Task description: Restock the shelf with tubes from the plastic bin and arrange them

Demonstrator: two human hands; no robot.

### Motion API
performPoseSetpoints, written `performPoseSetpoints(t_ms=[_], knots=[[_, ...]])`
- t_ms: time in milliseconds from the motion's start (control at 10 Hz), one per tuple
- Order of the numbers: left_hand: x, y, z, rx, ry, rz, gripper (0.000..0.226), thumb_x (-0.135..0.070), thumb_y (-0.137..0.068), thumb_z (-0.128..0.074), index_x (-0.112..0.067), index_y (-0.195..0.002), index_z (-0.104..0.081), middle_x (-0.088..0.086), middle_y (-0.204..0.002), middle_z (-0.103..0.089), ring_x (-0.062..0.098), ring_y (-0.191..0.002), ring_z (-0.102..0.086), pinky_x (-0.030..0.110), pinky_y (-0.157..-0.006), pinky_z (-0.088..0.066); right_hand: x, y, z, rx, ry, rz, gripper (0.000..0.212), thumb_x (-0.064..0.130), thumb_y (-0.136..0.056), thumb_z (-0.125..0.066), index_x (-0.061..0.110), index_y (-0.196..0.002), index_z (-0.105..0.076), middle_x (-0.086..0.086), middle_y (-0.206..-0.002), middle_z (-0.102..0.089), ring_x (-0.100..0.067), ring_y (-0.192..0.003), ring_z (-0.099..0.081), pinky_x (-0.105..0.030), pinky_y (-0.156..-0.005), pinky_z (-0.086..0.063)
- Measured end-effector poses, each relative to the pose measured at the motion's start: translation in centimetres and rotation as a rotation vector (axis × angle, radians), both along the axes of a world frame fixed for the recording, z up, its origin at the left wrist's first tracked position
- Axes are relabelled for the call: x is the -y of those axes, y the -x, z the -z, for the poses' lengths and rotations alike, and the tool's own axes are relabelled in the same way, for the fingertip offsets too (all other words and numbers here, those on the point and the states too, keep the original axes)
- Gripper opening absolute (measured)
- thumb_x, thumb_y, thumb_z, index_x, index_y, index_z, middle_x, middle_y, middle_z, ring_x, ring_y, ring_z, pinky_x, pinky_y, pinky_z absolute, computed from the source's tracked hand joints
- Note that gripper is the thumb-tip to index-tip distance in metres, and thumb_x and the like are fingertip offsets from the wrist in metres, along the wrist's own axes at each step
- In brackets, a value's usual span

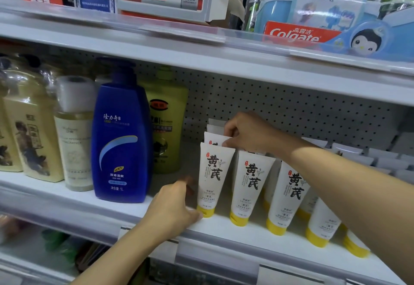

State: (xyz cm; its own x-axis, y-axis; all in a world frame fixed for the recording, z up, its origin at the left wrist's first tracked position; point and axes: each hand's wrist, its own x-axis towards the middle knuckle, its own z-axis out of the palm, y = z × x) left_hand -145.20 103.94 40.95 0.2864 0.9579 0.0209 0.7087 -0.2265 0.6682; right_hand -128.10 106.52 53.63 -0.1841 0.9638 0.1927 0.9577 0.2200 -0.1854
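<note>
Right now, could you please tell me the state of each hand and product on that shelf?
Left hand: touching the yellow cap of the leftmost front tube.
Right hand: pinching the top of the tube behind it.
Front tubes: upright on their caps, labels forward.
Blue bottle: upright, pump closed.
Colgate box: lying flat on the upper shelf.

white shelf (pixel 224 228) carries upright tubes (pixel 251 186) beside shampoo bottles (pixel 121 141).

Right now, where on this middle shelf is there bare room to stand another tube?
Bare shelf shows between the yellow-green bottle and the leftmost tube row, though the left hand sits at its front. Narrow strips run between the tube fronts. Rightward, tubes crowd together under the right hand's arm.
</note>
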Motion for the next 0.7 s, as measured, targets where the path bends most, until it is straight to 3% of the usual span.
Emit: performPoseSetpoints(t_ms=[400,500,600,700], knots=[[0.1,0.0,0.2,0.018,-0.006,0.011,0.046,-0.032,-0.075,-0.074,-0.034,-0.112,-0.046,-0.012,-0.123,-0.056,0.009,-0.111,-0.056,0.025,-0.093,-0.047,0.2,-0.1,0.0,-0.03,0.023,-0.017,0.014,0.02,-0.083,-0.07,0.006,-0.083,-0.071,-0.006,-0.084,-0.071,-0.021,-0.08,-0.067,-0.027,-0.07,-0.052],[0.0,0.0,-0.1,0.022,-0.019,0.018,0.045,-0.032,-0.074,-0.075,-0.036,-0.106,-0.043,-0.012,-0.122,-0.057,0.01,-0.11,-0.056,0.025,-0.092,-0.048,0.5,-0.2,-0.4,-0.085,0.04,0.011,0.017,0.023,-0.086,-0.067,0.012,-0.098,-0.069,0.006,-0.095,-0.067,-0.011,-0.083,-0.062,-0.023,-0.076,-0.049],[-0.1,0.1,-0.3,0.023,-0.036,0.022,0.047,-0.034,-0.073,-0.076,-0.034,-0.108,-0.046,-0.012,-0.117,-0.059,0.009,-0.106,-0.057,0.027,-0.091,-0.051,1.2,-1.1,-1.4,-0.081,-0.015,0.036,0.027,0.024,-0.091,-0.058,0.017,-0.117,-0.061,0.004,-0.114,-0.061,-0.013,-0.104,-0.057,-0.025,-0.093,-0.043],[-0.1,0.3,-0.9,0.043,-0.045,-0.037,0.053,-0.034,-0.075,-0.075,-0.028,-0.12,-0.047,-0.009,-0.119,-0.06,0.011,-0.106,-0.058,0.023,-0.083,-0.05,2.5,-2.5,-2.0,-0.072,-0.052,0.069,0.035,0.023,-0.093,-0.054,0.019,-0.129,-0.053,0.003,-0.128,-0.057,-0.013,-0.116,-0.053,-0.021,-0.097,-0.037]])
